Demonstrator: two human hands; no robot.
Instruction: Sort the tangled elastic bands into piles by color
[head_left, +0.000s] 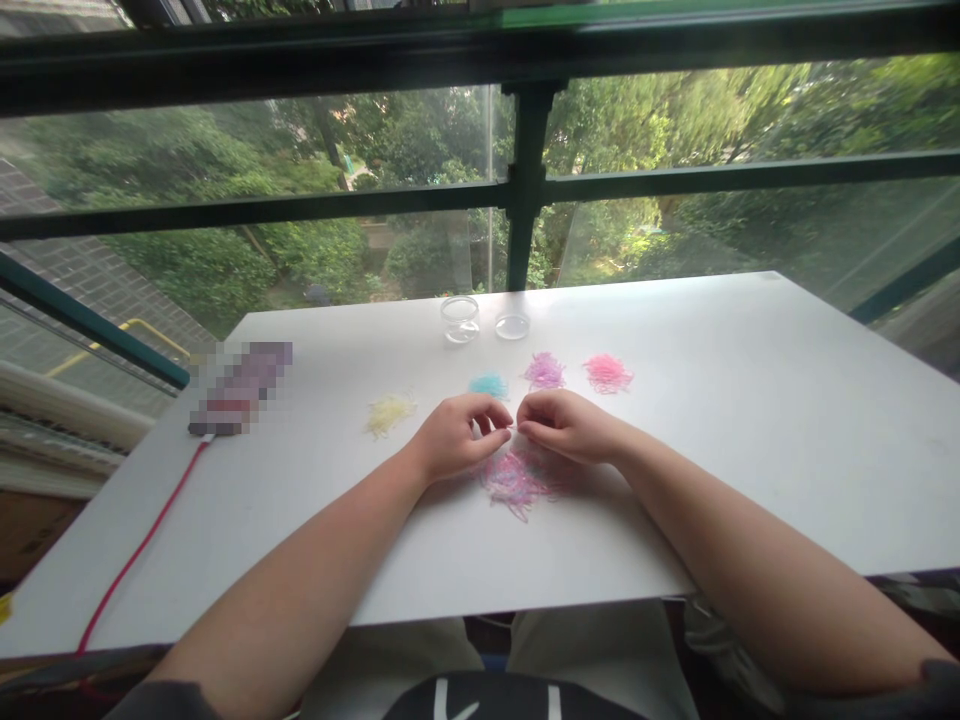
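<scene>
My left hand [466, 432] and my right hand [564, 424] nearly meet over a mixed pile of thin pink, purple and pale strands [517, 485] that look like small rubber bands. Both hands have curled fingers with the thumb and forefinger pinched close; whatever lies between the tips is too small to make out. Beyond them sit sorted heaps: a blue pile [488, 385], a purple pile [544, 370] and a pink pile [608, 373]. Off to the left of my left hand is a yellow pile [389, 414].
A clear round container [460, 322] stands near the far edge of the white table [750, 430], with a clear lid [512, 326] beside it. On the left lies a blurred-out device [244, 385] with a red cable [142, 545]. Green-framed windows rise behind the table.
</scene>
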